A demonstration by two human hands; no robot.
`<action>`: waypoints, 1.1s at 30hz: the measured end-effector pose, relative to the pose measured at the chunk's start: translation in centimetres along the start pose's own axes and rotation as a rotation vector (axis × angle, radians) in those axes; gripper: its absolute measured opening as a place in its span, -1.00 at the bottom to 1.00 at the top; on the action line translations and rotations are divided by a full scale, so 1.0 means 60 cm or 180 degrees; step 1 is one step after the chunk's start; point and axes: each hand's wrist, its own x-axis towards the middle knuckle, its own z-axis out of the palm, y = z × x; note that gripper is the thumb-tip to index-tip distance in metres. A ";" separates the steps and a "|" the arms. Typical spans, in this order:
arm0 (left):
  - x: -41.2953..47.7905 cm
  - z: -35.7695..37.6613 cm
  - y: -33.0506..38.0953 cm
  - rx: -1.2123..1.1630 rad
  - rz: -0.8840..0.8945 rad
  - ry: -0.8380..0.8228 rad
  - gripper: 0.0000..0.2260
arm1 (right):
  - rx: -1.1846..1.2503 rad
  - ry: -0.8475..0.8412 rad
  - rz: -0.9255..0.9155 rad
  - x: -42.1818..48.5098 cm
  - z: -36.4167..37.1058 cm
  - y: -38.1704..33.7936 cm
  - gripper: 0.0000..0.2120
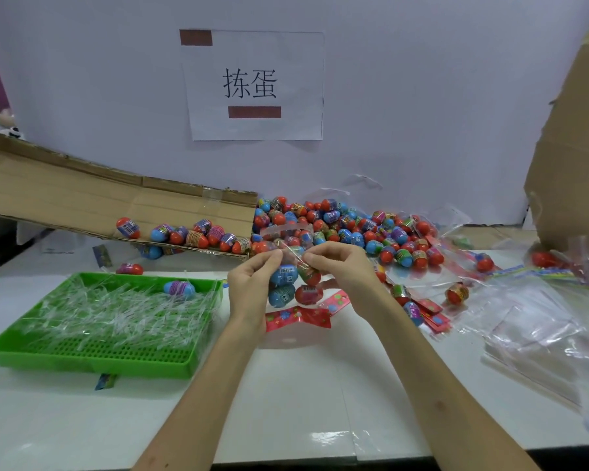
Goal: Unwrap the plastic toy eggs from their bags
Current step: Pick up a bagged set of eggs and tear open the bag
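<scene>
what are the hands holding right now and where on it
A clear bag of toy eggs: the left hand and right hand each pinch its top edge, eggs hanging below.

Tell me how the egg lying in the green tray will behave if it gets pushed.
The egg is smooth and rounded, so it would probably roll. The clear plastic strips under it in the green tray would likely slow it. Its glossy shell may be slippery to pinch.
</scene>
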 end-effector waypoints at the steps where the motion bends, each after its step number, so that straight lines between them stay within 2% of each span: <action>1: 0.000 0.000 -0.001 0.0004 -0.0008 0.0017 -0.87 | -0.0030 0.0029 -0.0018 0.001 -0.001 0.001 -0.95; 7: 0.000 0.005 0.001 -0.0237 0.0060 -0.0023 -0.85 | 0.0033 0.0189 -0.0158 0.005 0.002 0.003 -0.94; 12: 0.001 0.002 -0.004 -0.0116 0.0112 -0.0001 -0.83 | 0.0234 0.0422 -0.0126 0.006 -0.004 0.005 -0.90; 16: 0.002 -0.001 -0.003 -0.0164 0.0086 0.0007 -0.84 | -0.0012 0.0487 -0.0157 0.005 -0.003 0.010 -0.92; 18: 0.001 -0.002 -0.003 -0.0077 0.0119 0.0021 -0.85 | -0.0433 0.0843 -0.0446 0.002 0.006 0.014 -0.94; 20: -0.002 0.002 -0.004 0.0150 0.0261 0.0025 -0.87 | -0.1051 0.1359 -0.1134 -0.004 0.017 0.018 -0.80; 21: -0.004 0.004 -0.006 0.0326 0.0387 0.0013 -0.87 | -0.1230 0.1454 -0.1604 -0.007 0.023 0.018 -0.78; 23: -0.008 0.007 -0.008 0.0815 0.0778 -0.0044 -0.84 | -0.1429 0.1311 -0.2389 -0.013 0.035 0.017 -0.83; 24: -0.010 0.008 -0.009 0.1091 0.1001 -0.0097 -0.79 | -0.1500 0.1175 -0.2588 -0.015 0.041 0.017 -0.85; 28: -0.014 0.006 -0.013 0.1740 0.1622 -0.0299 -0.76 | -0.1522 0.0933 -0.2618 -0.018 0.049 0.018 -0.83; 33: -0.014 0.006 -0.018 0.1770 0.1702 -0.0401 -0.73 | -0.1381 0.0909 -0.2511 -0.014 0.031 0.013 -0.86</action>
